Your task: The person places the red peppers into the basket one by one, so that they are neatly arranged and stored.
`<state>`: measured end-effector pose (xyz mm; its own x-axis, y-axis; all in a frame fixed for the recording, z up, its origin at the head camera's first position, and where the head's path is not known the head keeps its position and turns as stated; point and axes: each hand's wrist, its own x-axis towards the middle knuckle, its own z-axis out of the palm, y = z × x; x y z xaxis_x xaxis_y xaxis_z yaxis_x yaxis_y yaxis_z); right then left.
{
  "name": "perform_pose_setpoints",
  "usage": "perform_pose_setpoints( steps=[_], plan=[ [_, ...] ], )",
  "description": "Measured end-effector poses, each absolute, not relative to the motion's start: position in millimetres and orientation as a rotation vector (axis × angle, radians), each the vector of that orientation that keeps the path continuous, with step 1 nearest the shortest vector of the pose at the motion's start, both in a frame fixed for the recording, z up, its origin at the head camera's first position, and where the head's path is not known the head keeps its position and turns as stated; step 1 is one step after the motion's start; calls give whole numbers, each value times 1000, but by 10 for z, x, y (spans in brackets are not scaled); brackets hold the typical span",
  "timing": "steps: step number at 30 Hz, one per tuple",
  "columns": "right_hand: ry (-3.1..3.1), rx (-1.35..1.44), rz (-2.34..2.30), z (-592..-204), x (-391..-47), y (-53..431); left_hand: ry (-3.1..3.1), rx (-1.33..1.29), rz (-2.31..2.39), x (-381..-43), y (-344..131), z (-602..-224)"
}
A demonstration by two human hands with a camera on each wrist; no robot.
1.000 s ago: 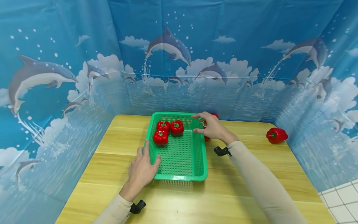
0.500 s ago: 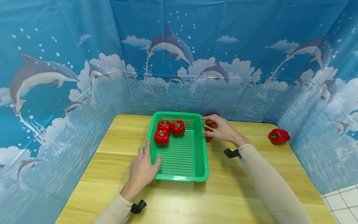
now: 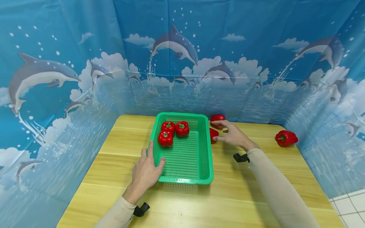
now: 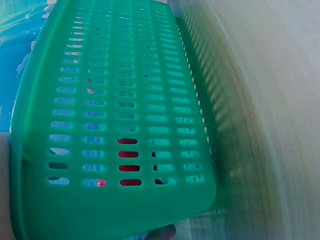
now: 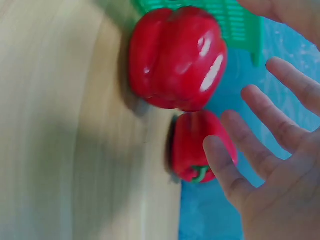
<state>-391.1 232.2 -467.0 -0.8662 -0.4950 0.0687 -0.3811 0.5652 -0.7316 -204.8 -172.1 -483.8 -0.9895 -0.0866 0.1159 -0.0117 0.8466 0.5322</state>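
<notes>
My left hand (image 3: 146, 171) rests along the left rim of a green plastic basket (image 3: 185, 181), its thumb over the inside. In the left wrist view, the basket's slotted wall (image 4: 110, 210) fills the frame. My right hand (image 3: 235, 136) hovers with fingers spread over two red bell peppers on the table, right of the basket. The nearer bell pepper (image 3: 213, 135) lies against the basket's side, partly behind the thumb; the farther bell pepper (image 3: 217, 118) lies at the back edge. In the right wrist view, a gap shows between the fingers and the nearer pepper.
Inside the basket, three red bell peppers (image 3: 165, 139) cluster at the back left. Another bell pepper (image 3: 286, 138) lies on its side at the table's far right. A blue dolphin-print curtain (image 3: 176, 91) encloses the wooden table (image 3: 111, 171).
My right hand has moved right, from over the basket's back right corner to above the two peppers beside it. My left hand has stayed at the rim.
</notes>
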Motion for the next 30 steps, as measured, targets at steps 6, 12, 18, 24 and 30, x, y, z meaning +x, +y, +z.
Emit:
perform_pose_setpoints(
  steps=[6, 12, 18, 24, 30],
  plan=[
    [2646, -712, -1206, -4814, -3949, 2354, -2888, 68, -820, -2062, -1721, -4832],
    [2629, -699, -1225, -4945, -3997, 2351, -2882, 69, -828, -2064, -1713, -4815],
    [2590, -671, -1247, -5061, -4018, 2330, -2880, 76, -834, -2048, -1720, -4825],
    [2593, -651, -1262, -5109, -4014, 2298, -2873, 78, -837, -2040, -1723, -4833],
    [2648, -629, -1231, -5159, -4008, 2301, -2878, 84, -836, -2043, -1718, -4829]
  ],
)
